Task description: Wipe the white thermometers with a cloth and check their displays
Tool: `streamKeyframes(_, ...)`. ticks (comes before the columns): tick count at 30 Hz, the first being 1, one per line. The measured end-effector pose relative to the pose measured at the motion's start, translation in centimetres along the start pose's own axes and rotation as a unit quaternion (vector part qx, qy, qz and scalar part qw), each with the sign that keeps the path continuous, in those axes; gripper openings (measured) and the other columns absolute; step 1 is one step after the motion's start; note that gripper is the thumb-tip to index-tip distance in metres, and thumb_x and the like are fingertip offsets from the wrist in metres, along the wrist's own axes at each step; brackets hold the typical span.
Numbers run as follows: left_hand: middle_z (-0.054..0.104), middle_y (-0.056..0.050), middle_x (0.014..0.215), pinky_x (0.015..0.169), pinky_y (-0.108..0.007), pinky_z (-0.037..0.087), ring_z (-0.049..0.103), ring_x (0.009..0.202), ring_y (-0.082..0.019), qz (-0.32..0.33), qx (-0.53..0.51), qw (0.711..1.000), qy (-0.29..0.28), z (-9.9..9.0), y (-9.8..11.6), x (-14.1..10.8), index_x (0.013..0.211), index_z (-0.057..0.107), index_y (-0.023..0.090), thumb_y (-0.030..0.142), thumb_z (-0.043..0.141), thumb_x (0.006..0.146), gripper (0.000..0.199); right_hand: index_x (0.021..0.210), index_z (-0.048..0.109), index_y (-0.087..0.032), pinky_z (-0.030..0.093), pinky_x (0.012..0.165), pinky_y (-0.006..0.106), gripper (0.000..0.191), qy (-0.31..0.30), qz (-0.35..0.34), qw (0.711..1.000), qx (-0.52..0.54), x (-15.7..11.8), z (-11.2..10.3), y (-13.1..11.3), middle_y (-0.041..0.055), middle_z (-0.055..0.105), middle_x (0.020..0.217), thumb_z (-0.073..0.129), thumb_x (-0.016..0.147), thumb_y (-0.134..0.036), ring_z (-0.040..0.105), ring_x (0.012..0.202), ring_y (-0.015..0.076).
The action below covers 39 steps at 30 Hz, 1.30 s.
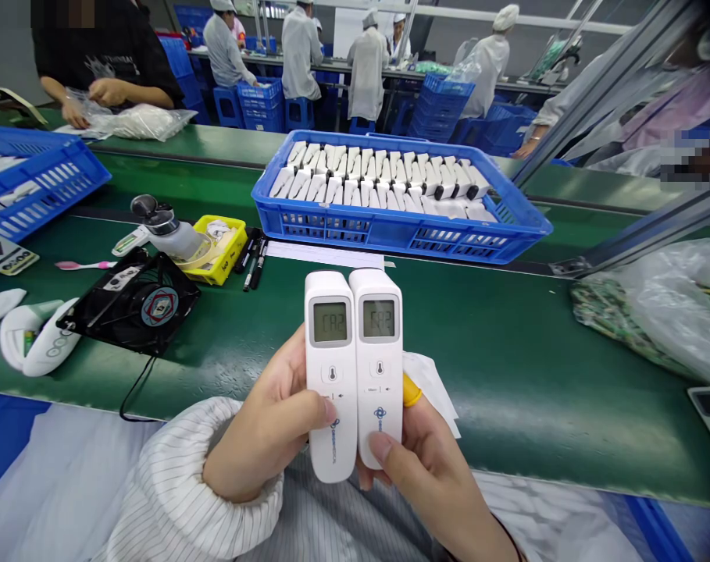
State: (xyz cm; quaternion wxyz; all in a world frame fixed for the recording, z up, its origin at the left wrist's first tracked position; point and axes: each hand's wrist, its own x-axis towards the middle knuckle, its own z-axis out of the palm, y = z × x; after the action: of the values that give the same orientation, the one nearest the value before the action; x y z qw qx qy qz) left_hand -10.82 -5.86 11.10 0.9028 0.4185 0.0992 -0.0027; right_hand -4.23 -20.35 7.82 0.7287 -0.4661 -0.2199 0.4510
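Side by side, two white infrared thermometers stand upright before me, their grey screens lit with characters. My left hand (272, 421) is closed around the left thermometer (331, 367), its thumb on the front near the buttons. Around the right thermometer (379, 367) my right hand (428, 457) is wrapped, with its thumb low on the handle. A yellow finger cot (412, 391) covers one right fingertip. The two thermometers touch or nearly touch along their sides. Behind my right hand lies a white sheet (430, 382) on the green bench.
A blue crate (390, 234) full of white thermometers stands beyond my hands. To the left are a black fan (137, 300), a pump bottle (176, 234), a yellow basket (217, 265) and markers (256, 265). Bagged circuit boards (647, 312) lie right. Several people work behind.
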Motion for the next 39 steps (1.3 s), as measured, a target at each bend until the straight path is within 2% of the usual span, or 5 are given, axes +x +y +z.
streamKeyframes(12, 0.069, -0.011, 0.087, 0.047, -0.037, 0.054, 0.066, 0.06, -0.029, -0.003, -0.003, 1.0, -0.004, -0.4, 0.0, 0.4, 0.128, 0.04, 0.017, 0.016, 0.055, 0.064, 0.066, 0.105, 0.054, -0.025, 0.043, 0.052, 0.02, 0.031, 0.005, 0.016, 1.0, -0.011, 0.6, 0.2, -0.3, -0.0031, 0.058, 0.072, 0.067, 0.089, -0.047, 0.051, 0.056, 0.0094)
streamKeyframes(17, 0.069, -0.013, 0.09, 0.045, -0.041, 0.054, 0.066, 0.06, -0.031, -0.009, 0.002, 1.0, 0.008, -1.6, -0.5, 1.1, 0.128, 0.04, 0.016, 0.016, 0.053, 0.061, 0.068, 0.111, 0.052, -0.024, 0.044, 0.052, 0.021, 0.038, 0.013, 0.02, 0.999, -0.024, 1.3, 0.0, 0.0, -0.0027, 0.058, 0.074, 0.067, 0.088, -0.049, 0.05, 0.057, 0.0103)
streamKeyframes(25, 0.068, -0.014, 0.099, 0.045, -0.038, 0.055, 0.067, 0.063, -0.03, 0.009, 0.021, 1.0, 0.004, -2.7, -1.3, 1.5, 0.127, 0.039, 0.017, 0.014, 0.054, 0.064, 0.065, 0.119, 0.048, -0.021, 0.044, 0.05, 0.021, 0.035, 0.029, -0.006, 0.999, -0.043, 1.3, -0.8, 2.1, -0.0042, 0.056, 0.063, 0.062, 0.092, -0.039, 0.048, 0.052, 0.0112)
streamKeyframes(31, 0.065, -0.012, 0.118, 0.045, -0.033, 0.057, 0.069, 0.07, -0.028, 0.029, 0.008, 1.0, -0.003, -2.7, -1.3, 1.6, 0.122, 0.044, 0.022, 0.012, 0.057, 0.067, 0.057, 0.122, 0.047, -0.022, 0.043, 0.053, 0.02, 0.034, 0.025, -0.005, 0.998, -0.052, 1.2, -1.0, 2.1, -0.0039, 0.057, 0.067, 0.06, 0.094, -0.035, 0.049, 0.055, 0.0103)
streamKeyframes(39, 0.06, -0.015, 0.125, 0.047, -0.036, 0.058, 0.069, 0.076, -0.03, 0.027, -0.001, 1.0, -0.003, -2.6, -1.5, 1.3, 0.127, 0.041, 0.022, 0.016, 0.058, 0.074, 0.056, 0.12, 0.046, -0.022, 0.044, 0.055, 0.021, 0.037, 0.03, 0.008, 0.998, -0.049, 1.4, -1.0, 2.0, -0.0016, 0.059, 0.08, 0.062, 0.092, -0.04, 0.051, 0.057, 0.0089)
